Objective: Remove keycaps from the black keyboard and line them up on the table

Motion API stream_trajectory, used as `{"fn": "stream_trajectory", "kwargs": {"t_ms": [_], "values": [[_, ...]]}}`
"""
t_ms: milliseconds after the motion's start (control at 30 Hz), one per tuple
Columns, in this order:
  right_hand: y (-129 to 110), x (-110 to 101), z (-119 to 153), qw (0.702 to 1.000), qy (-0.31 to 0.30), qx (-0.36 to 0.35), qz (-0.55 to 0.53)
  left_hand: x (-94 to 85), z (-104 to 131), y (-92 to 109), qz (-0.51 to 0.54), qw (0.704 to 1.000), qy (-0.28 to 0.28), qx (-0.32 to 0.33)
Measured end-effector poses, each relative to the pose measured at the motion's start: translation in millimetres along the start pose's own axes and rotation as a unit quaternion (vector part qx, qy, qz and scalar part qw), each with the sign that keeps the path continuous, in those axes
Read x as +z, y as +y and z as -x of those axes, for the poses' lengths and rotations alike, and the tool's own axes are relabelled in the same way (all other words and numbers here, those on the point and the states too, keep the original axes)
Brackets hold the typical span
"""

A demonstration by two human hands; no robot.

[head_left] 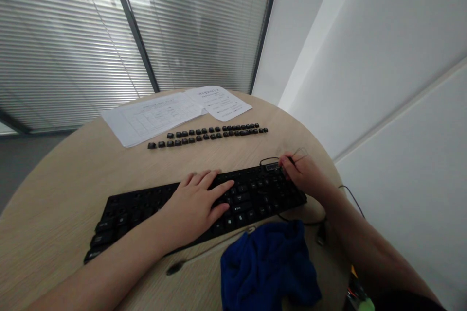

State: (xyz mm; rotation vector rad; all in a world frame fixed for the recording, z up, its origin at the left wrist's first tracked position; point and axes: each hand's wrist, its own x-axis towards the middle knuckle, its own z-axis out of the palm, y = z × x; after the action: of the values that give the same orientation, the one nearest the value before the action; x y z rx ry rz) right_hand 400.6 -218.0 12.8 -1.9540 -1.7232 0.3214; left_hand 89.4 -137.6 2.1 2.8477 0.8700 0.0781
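Observation:
A black keyboard (251, 194) lies across the round table, with keys gone from parts of its top rows. My left hand (199, 199) rests on its middle, fingers spread and holding nothing. At the keyboard's far right corner, my right hand (297, 170) is closed in a pinch on a thin wire tool (301, 151), whose loop shows above the fingers; its lower end is hard to make out. Beyond the keyboard, loose black keycaps (199, 138) stand in two rows.
Printed papers (156, 115) lie at the table's far side. A blue cloth (268, 267) is bunched at the near edge, beside a thin brush-like tool (215, 244). A black cable (310, 223) runs under my right forearm. The wooden table (65, 175) borders a white wall.

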Motion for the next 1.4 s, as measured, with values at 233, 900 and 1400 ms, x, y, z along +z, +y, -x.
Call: {"fn": "stream_trajectory", "kwargs": {"t_ms": [233,900,1400], "values": [[5.7,14.0,-1.0,0.997,0.061,0.034,-0.037,-3.9,-0.1,0.0,0.003,1.0,-0.007,-0.007],[16.0,21.9,-3.6,0.994,0.075,0.051,-0.06,-5.2,0.5,0.6,0.004,1.0,-0.005,-0.005],[10.5,19.1,1.8,0.997,0.08,0.003,-0.023,-8.4,1.1,2.4,0.006,1.0,-0.014,-0.009]]}}
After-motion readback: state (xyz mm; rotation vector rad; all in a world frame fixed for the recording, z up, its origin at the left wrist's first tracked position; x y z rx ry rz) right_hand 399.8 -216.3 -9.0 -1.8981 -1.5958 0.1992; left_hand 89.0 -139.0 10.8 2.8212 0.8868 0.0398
